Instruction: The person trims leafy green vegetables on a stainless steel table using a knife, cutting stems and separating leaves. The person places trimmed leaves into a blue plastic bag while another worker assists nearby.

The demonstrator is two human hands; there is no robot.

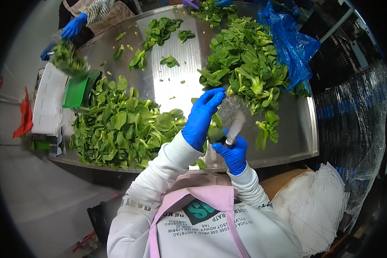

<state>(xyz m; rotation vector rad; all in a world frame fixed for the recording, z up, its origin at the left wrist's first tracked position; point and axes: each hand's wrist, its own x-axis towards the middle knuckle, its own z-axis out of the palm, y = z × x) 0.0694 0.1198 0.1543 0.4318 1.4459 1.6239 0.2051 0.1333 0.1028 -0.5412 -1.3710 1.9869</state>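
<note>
My left hand (pixel 201 117), in a blue glove, reaches over the metal table with its fingers stretched forward. Its thumb and palm side are hidden. Green leaves (pixel 216 121) show just beside it, partly blurred, and whether the hand holds them is unclear. My right hand (pixel 233 154), gloved the same way, grips a knife whose blurred blade (pixel 236 125) points up and away from me. A large heap of leafy greens like bok choy (pixel 248 61) lies beyond my hands to the right. Another broad pile of greens (pixel 119 129) spreads to my left. One loose bunch (pixel 267 129) rests right of the knife.
A blue plastic bag (pixel 288 45) lies against the right heap. Smaller bunches (pixel 161 30) and scraps dot the metal table (pixel 287 138). At left stand a green scoop-like container (pixel 74 90) and a white box (pixel 48 100). A co-worker's gloved hand (pixel 74 26) is near blurred greens (pixel 69 58).
</note>
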